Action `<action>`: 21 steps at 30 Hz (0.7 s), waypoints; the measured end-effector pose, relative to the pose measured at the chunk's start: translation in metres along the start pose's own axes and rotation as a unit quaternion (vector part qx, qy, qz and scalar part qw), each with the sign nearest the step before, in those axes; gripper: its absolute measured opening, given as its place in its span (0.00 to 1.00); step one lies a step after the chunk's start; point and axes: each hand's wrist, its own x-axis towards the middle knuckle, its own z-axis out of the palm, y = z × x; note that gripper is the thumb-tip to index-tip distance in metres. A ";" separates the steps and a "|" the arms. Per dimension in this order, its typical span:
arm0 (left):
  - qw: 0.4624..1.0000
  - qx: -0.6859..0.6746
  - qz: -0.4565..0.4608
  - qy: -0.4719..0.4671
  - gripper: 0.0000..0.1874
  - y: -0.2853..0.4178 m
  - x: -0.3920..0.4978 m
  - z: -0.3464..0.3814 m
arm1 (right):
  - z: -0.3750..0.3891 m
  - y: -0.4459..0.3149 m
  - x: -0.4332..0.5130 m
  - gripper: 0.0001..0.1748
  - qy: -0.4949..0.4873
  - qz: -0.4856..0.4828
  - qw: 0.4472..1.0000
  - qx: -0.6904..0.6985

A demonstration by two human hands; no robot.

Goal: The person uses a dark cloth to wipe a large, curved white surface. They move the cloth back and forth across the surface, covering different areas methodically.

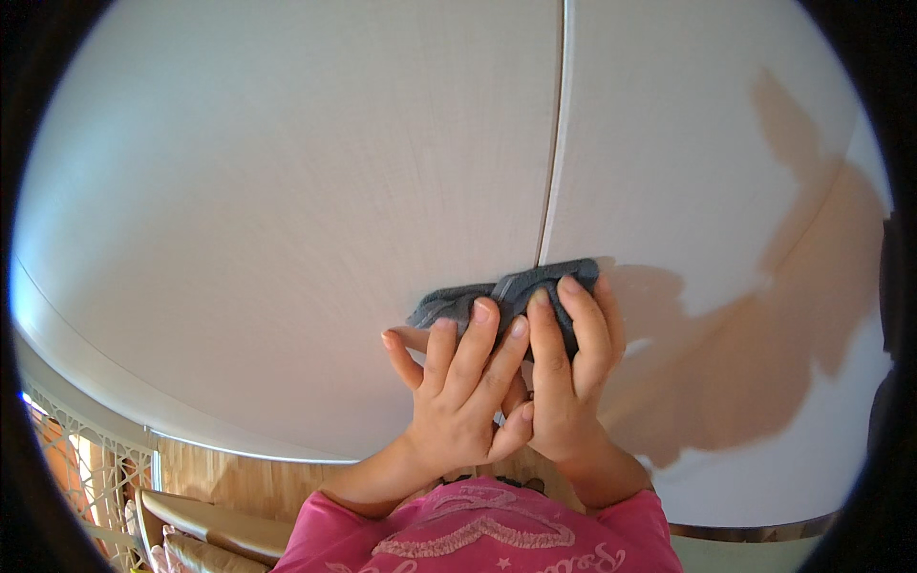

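Note:
A folded dark grey cloth (534, 286) lies flat against a large pale panel (344, 179), across the lower visible end of a vertical seam. My left hand (462, 387) presses its fingertips on the cloth's left part, fingers spread and the little finger off to the side. On the cloth's right part rests my right hand (577, 358), with fingers bent over the fabric. Both hands are side by side, their thumbs close together. The cloth's underside is hidden.
A wooden floor (229, 476) shows below the panel's lower edge. At the lower left stand a tan padded furniture piece (215, 526) and a pale openwork lattice screen (100, 458). Dark objects sit at the far right rim. A shadow falls across the panel's right side.

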 end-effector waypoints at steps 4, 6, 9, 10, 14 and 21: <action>1.000 0.011 0.006 0.009 0.31 0.010 0.041 -0.006 | -0.002 0.016 0.032 0.20 0.032 -0.012 0.999 0.012; 1.000 -0.007 0.005 0.012 0.31 0.019 0.062 -0.009 | -0.006 0.027 0.049 0.21 0.049 -0.030 0.998 -0.004; 0.999 -0.025 0.005 0.033 0.30 0.034 0.092 -0.005 | -0.014 0.042 0.072 0.22 0.077 -0.032 0.997 -0.005; 0.999 -0.020 -0.002 0.044 0.30 0.040 0.099 -0.004 | -0.015 0.047 0.079 0.23 0.086 -0.039 0.995 -0.016; 0.997 -0.006 0.000 0.079 0.29 0.052 0.116 0.001 | -0.014 0.059 0.094 0.24 0.134 -0.065 0.989 0.001; 0.998 0.037 0.012 0.039 0.29 0.053 0.098 0.018 | -0.009 0.081 0.063 0.23 0.119 -0.043 0.992 0.020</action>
